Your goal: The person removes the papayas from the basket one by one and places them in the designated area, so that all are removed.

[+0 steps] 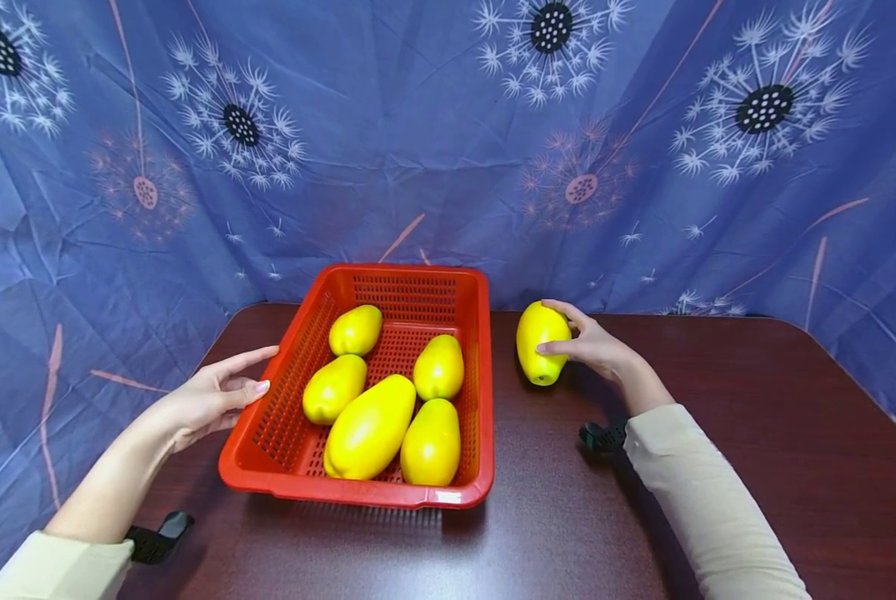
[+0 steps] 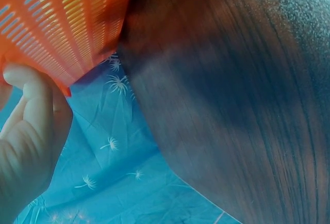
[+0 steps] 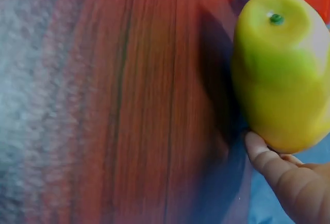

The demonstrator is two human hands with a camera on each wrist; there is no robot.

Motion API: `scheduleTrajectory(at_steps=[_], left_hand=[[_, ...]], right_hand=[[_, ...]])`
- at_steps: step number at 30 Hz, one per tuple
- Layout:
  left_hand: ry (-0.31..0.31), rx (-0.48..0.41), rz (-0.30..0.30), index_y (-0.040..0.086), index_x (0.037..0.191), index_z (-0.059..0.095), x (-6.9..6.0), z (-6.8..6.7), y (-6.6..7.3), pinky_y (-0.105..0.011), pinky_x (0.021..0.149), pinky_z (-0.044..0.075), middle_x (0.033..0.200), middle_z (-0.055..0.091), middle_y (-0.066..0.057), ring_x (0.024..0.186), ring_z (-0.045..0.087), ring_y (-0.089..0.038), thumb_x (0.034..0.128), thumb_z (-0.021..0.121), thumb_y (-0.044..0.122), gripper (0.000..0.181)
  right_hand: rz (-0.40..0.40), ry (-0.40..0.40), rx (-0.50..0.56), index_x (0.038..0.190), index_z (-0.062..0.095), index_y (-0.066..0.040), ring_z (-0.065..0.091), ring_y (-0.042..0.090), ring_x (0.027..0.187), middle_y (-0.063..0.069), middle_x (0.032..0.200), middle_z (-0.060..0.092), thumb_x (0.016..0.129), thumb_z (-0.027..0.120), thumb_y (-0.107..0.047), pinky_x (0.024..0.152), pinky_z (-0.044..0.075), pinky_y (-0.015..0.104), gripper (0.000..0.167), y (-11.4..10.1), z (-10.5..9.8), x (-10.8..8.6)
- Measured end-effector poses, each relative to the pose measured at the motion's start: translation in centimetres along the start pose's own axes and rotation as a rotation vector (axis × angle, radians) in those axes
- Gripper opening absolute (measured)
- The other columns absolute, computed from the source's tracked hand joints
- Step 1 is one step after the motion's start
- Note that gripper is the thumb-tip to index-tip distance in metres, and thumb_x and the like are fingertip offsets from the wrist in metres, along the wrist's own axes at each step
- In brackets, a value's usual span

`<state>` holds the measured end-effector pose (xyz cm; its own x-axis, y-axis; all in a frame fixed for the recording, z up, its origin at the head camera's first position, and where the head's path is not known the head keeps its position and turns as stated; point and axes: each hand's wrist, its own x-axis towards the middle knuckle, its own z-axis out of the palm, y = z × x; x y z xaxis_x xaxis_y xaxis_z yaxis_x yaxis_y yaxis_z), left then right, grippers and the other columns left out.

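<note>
In the head view, a red plastic basket [image 1: 488,400] with slotted walls sits on the left half of the table. My left hand [image 1: 206,400] holds its left rim, the thumb on the rim; the left wrist view shows the thumb [image 2: 36,90] bent against the basket wall [image 2: 77,22]. To the right of the basket, my right hand [image 1: 596,343] grips an oblong yellow fruit [image 1: 535,337] between thumb and fingers. A small green stem [image 3: 276,19] shows at one end of that fruit. Whether it touches the table I cannot tell.
Inside the basket lie a large papaya-like yellow fruit [image 1: 372,429] and several smaller mango-like ones, including one yellow fruit [image 1: 356,330] at the back. The dark brown table [image 1: 755,433] extends right. A blue dandelion-print cloth [image 1: 410,125] hangs behind.
</note>
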<state>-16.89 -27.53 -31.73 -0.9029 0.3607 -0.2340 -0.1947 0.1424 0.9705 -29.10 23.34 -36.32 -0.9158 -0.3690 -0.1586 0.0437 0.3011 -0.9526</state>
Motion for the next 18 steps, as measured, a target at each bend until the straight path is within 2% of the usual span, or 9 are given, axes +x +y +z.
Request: scheduleTrajectory(at_steps=[4, 11, 18], left_hand=[[0.002, 0.0, 0.008, 0.012, 0.149, 0.021, 0.1, 0.0, 0.0, -0.034, 0.075, 0.055, 0.097, 0.065, -0.003, 0.087, 0.065, -0.016, 0.0935, 0.056, 0.008, 0.065], [-0.013, -0.002, 0.019, 0.012, 0.149, 0.021, 0.1, 0.0, -0.2, -0.034, 0.074, 0.055, 0.096, 0.065, -0.004, 0.087, 0.065, -0.016, 0.0938, 0.055, 0.008, 0.065], [0.002, 0.011, 0.001, 0.009, 0.149, 0.017, 0.1, 0.0, 0.0, -0.034, 0.075, 0.055, 0.094, 0.066, -0.003, 0.086, 0.065, -0.016, 0.0934, 0.056, 0.009, 0.068]], right_hand=[[-0.006, -0.023, 0.027, 0.149, 0.018, -0.019, 0.046, 0.032, 0.104, 0.026, 0.131, 0.022, 0.084, 0.068, -0.01, 0.083, 0.05, 0.04, 0.083, -0.4, 0.2, 0.6], [0.015, -0.057, 0.0, 0.15, 0.017, -0.02, 0.042, 0.034, 0.108, 0.026, 0.134, 0.022, 0.084, 0.067, -0.008, 0.085, 0.048, 0.042, 0.083, -0.8, -0.1, 1.4], [0.028, -0.076, 0.004, 0.15, 0.016, -0.021, 0.041, 0.035, 0.111, 0.026, 0.136, 0.02, 0.085, 0.066, -0.008, 0.086, 0.047, 0.041, 0.083, -0.8, -0.4, 2.0]])
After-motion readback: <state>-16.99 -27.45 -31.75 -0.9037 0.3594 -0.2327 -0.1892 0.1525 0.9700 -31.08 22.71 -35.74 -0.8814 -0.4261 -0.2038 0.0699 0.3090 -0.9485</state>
